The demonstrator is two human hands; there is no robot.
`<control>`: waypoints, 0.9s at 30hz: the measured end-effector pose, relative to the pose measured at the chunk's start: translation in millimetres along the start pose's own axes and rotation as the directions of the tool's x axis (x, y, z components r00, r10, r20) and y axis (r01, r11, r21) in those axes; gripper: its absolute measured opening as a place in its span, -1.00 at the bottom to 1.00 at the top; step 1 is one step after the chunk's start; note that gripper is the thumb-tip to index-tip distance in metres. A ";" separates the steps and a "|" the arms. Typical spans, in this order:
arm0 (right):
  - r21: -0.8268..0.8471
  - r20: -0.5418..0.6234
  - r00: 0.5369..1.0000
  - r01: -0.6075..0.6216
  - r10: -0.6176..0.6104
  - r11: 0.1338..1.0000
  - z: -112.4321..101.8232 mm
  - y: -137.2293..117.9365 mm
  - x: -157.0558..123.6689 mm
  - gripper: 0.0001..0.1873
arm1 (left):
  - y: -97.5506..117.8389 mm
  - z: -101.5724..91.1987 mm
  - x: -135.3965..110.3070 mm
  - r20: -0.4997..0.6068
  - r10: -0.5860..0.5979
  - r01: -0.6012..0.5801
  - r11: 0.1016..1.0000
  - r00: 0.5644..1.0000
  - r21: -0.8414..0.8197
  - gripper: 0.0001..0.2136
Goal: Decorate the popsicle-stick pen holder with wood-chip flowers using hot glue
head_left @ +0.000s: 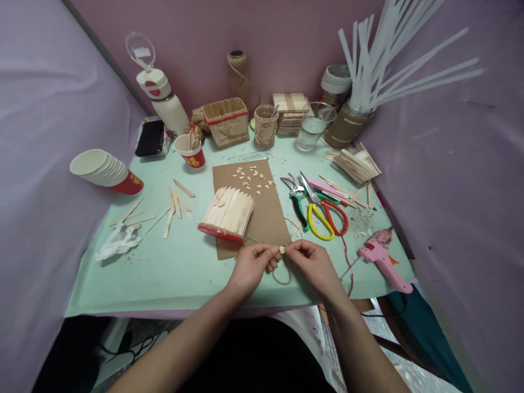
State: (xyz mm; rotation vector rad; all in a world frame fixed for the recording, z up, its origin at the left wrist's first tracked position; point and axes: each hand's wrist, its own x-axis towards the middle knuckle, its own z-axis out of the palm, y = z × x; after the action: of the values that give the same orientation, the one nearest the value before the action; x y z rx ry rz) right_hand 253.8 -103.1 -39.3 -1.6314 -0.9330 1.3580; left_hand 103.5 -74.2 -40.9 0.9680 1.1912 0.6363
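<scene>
Close to the table's front edge, my left hand [254, 266] and my right hand [314, 263] meet fingertip to fingertip. Both are closed in a pinch on a small pale wooden piece [281, 249]. Thin brown twine [282, 281] loops below the fingers, and more of it runs behind my left hand. Just beyond that hand, a basket of pale wooden sticks [229, 210] lies tipped on its side, its red-trimmed rim towards me. It rests partly on brown cardboard [266, 218], where several small leaf-shaped wood chips [249, 176] are scattered.
Right of the cardboard lie pruning shears [299, 210], scissors with yellow and red handles [321, 218] and a pink glue gun [382, 256]. Stacked paper cups [106, 170], a crumpled tissue [118, 242] and loose sticks [174, 210] are left. A water cup [313, 131] stands behind.
</scene>
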 end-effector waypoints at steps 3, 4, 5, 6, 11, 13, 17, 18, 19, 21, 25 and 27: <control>0.015 -0.009 1.000 0.001 -0.001 1.000 0.2 0.0 0.0 -0.76 | -0.8 -2.5 -1.2 -0.011 0.018 -0.018 1.000 1.000 0.016 -0.71; 0.019 -0.005 1.000 0.001 -0.001 1.000 0.2 0.5 0.0 -0.76 | -1.0 -3.0 -1.5 -0.022 0.019 -0.018 1.000 1.000 0.012 -0.72; 0.022 0.000 1.000 0.001 -0.001 1.000 0.3 1.0 0.1 -0.76 | -1.0 -3.2 -1.8 -0.031 0.016 -0.016 1.000 0.999 0.007 -0.72; 0.025 0.003 1.000 0.000 0.000 1.000 0.5 1.5 0.1 -0.76 | -0.8 -2.9 -2.2 -0.040 0.012 -0.012 1.000 0.999 0.000 -0.73; 0.023 0.013 1.000 -0.003 0.003 1.000 0.8 1.5 -1.0 -0.77 | 2.5 2.6 -4.0 -0.042 -0.035 0.032 0.997 0.999 -0.068 -0.72; 0.022 0.021 1.000 0.001 -0.002 1.000 0.2 0.6 -1.7 -0.77 | 3.8 4.5 -4.4 -0.041 -0.050 0.046 0.995 0.998 -0.093 -0.72; 0.016 0.038 0.999 0.011 -0.012 1.000 -1.7 0.5 -1.9 -0.71 | 4.1 4.8 -4.2 -0.049 -0.060 0.052 0.988 0.997 -0.143 -0.74; 0.018 0.041 0.999 0.015 -0.016 1.000 -1.9 0.8 -2.2 -0.68 | 4.0 4.5 -4.2 -0.050 -0.062 0.053 0.986 0.997 -0.159 -0.75; 0.021 0.042 0.999 0.021 -0.022 1.000 -2.1 0.9 -2.9 -0.65 | 4.1 4.2 -4.4 -0.048 -0.063 0.054 0.983 0.997 -0.173 -0.75; 0.008 0.027 0.999 0.046 -0.047 0.999 -2.6 -0.4 -6.5 -0.62 | 4.7 3.7 -5.8 -0.039 -0.068 0.059 0.979 0.997 -0.193 -0.76; -0.175 -0.053 0.977 0.193 -0.205 0.966 -16.0 -10.1 -22.7 -0.67 | 9.7 3.0 -14.3 0.009 -0.087 0.086 0.970 0.996 -0.228 -0.77; -0.323 -0.121 0.942 0.262 -0.315 0.909 -35.4 -13.6 -32.5 -0.71 | 14.7 1.4 -22.3 0.050 -0.094 0.104 0.966 0.994 -0.238 -0.77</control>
State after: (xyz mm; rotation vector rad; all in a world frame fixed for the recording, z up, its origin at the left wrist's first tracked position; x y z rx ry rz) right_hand 283.3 -131.2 -10.3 -1.7188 -1.2704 0.8893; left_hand 99.8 -86.3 -17.4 0.7092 1.0928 0.6620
